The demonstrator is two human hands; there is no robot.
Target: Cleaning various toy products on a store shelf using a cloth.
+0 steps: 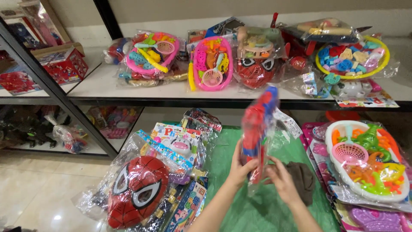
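I hold a clear plastic bag with a red and blue toy [257, 124] upright in front of me, over a green sheet [227, 159]. My left hand [240, 165] grips the bag's lower left side. My right hand [280, 178] pinches its bottom edge from the right. A dark brown cloth [304, 180] lies on the green sheet just right of my right hand.
A bagged red mask [137, 191] and packaged toys [176, 144] lie at the left. A white tray of bright plastic toys [365, 161] sits at the right. The shelf [107, 88] behind carries pink baskets [212, 64], a yellow-rimmed tray [352, 58] and another red mask [256, 72].
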